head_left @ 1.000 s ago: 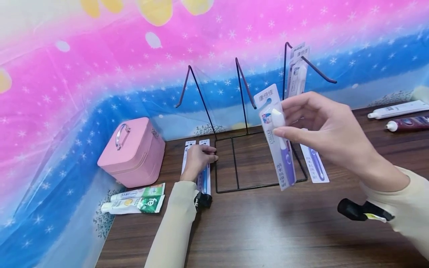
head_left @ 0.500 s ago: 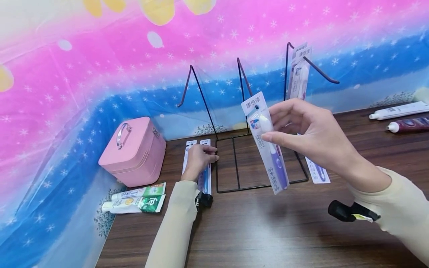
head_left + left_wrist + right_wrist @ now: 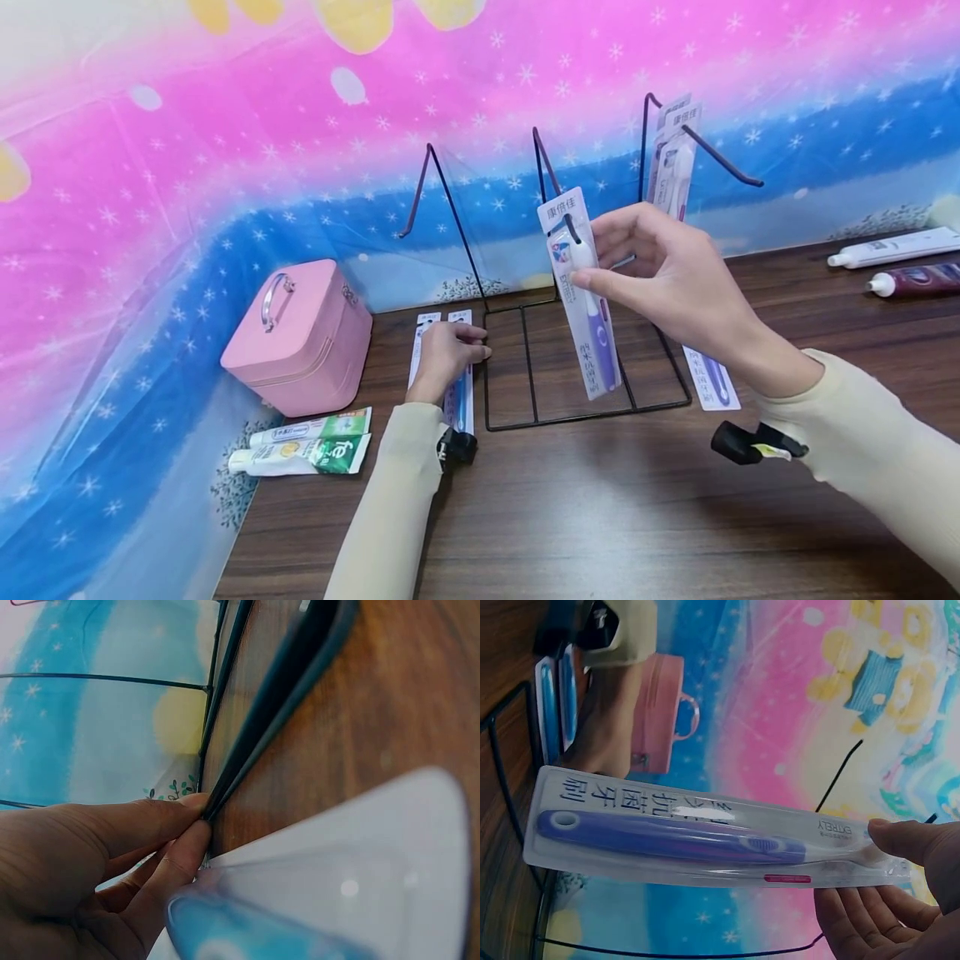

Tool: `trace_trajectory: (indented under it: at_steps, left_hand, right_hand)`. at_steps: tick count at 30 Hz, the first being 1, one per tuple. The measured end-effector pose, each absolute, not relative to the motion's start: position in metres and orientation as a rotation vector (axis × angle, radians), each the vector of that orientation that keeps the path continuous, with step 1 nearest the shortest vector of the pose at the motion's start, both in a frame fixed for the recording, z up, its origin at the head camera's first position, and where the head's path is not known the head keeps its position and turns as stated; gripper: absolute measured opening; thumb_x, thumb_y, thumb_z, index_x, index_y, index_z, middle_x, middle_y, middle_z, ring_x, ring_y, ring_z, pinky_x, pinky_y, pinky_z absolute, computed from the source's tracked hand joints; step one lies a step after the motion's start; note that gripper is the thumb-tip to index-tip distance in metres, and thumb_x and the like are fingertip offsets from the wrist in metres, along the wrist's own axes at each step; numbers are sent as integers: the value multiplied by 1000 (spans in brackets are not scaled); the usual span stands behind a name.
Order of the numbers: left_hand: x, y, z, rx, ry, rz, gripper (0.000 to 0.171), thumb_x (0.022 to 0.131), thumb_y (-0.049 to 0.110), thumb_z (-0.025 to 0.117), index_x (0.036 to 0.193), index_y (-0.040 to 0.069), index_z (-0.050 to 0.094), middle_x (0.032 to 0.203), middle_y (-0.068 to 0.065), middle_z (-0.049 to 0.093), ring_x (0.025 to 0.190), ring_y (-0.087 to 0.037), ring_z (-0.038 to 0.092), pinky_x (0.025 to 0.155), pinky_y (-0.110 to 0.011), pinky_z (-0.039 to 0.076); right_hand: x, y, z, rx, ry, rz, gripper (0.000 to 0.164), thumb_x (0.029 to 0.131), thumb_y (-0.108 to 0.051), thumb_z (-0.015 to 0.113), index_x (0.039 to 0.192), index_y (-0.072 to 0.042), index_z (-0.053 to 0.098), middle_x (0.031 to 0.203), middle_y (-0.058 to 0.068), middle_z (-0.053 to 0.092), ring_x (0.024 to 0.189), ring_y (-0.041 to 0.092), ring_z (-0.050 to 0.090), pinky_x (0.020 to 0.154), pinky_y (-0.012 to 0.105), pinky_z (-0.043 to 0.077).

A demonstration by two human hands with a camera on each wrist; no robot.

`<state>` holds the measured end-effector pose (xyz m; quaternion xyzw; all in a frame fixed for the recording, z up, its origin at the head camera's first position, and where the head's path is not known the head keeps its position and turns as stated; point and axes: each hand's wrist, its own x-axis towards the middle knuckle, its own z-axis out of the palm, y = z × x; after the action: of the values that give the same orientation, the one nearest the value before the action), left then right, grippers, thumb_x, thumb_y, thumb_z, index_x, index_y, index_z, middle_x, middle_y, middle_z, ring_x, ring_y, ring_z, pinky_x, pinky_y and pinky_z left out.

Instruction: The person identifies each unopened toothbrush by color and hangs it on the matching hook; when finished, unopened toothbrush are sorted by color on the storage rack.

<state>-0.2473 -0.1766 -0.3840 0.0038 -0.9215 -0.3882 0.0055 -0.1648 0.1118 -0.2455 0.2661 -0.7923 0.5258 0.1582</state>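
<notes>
My right hand (image 3: 663, 271) pinches a packaged toothbrush (image 3: 602, 337) with a purple handle near the top of its card, thumb in front and fingers behind. The card hangs nearly upright at the middle hook (image 3: 546, 158) of a black wire rack (image 3: 529, 367); the hook's dark tip shows through the hanging hole. In the right wrist view the purple toothbrush (image 3: 675, 836) lies lengthwise in its clear blister. My left hand (image 3: 444, 354) pinches the rack's base wire (image 3: 251, 735) between thumb and forefinger, over two blue toothbrush packs (image 3: 460, 400) on the table.
Toothbrush packs (image 3: 675, 171) hang on the right hook, and another purple pack (image 3: 711, 379) lies below. The left hook (image 3: 418, 187) carries nothing. A pink case (image 3: 300, 333) and toothpaste tubes (image 3: 300, 457) stand left; two more tubes (image 3: 915, 279) lie right.
My right hand has moved left with the toothbrush pack, dipping and then rising slightly, bringing its hole onto the middle hook's tip. The left hand has stayed on the rack.
</notes>
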Motion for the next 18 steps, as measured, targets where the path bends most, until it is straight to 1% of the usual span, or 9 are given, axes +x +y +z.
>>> trace_trajectory:
  at_steps: [4, 9, 13, 18]
  left_hand:
    - [-247, -177, -384, 8, -2884, -1216, 21, 83, 12, 78, 104, 10, 76, 89, -2, 71, 76, -16, 65, 66, -33, 51]
    - [-246, -177, -384, 25, -2889, -1216, 21, 83, 12, 78, 104, 11, 76, 89, -1, 71, 77, -16, 65, 66, -33, 51]
    - [-246, -177, -385, 28, -2890, -1212, 21, 83, 12, 78, 104, 11, 76, 89, -1, 71, 77, -16, 65, 66, -33, 51]
    - [-247, -177, -386, 16, -2887, -1214, 20, 83, 12, 78, 103, 11, 76, 90, -1, 71, 76, -16, 65, 66, -33, 51]
  right_hand:
    - [-177, 108, -247, 710, -2289, 1465, 41, 85, -28, 77, 119, -15, 59, 101, -6, 65, 89, 11, 65, 73, 27, 51]
    - [-194, 104, -248, 655, -2292, 1489, 44, 84, -36, 77, 119, -16, 59, 101, -6, 64, 92, 9, 63, 79, 31, 48]
    - [-208, 99, -250, 647, -2267, 1480, 46, 84, -36, 77, 120, -15, 58, 101, -7, 65, 93, 9, 63, 84, 32, 47]
    - [-224, 94, -255, 639, -2214, 1461, 45, 85, -34, 76, 120, -14, 58, 100, -7, 67, 90, 9, 63, 84, 33, 47]
